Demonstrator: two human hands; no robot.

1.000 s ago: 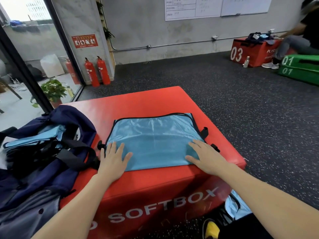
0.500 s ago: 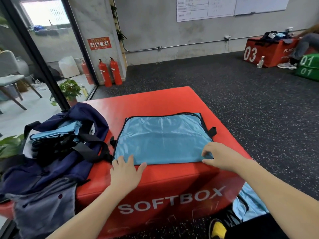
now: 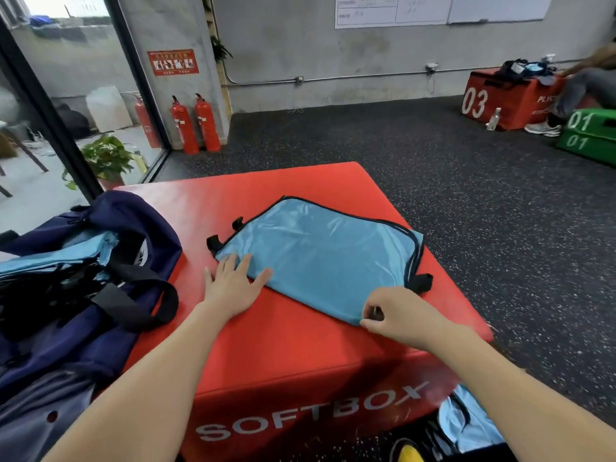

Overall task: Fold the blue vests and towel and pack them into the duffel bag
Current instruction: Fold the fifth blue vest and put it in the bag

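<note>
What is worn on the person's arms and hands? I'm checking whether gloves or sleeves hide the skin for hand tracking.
Nothing is worn as far as the view shows. The left hand and right hand are bare, with no gloves, rings, watch or bands visible. Both forearms are bare up to the frame's edge, with no sleeve in view.

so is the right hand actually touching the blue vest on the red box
Touching. The head view shows the right hand with curled fingers pinching the near corner of the blue vest, which lies on the red box.
</note>
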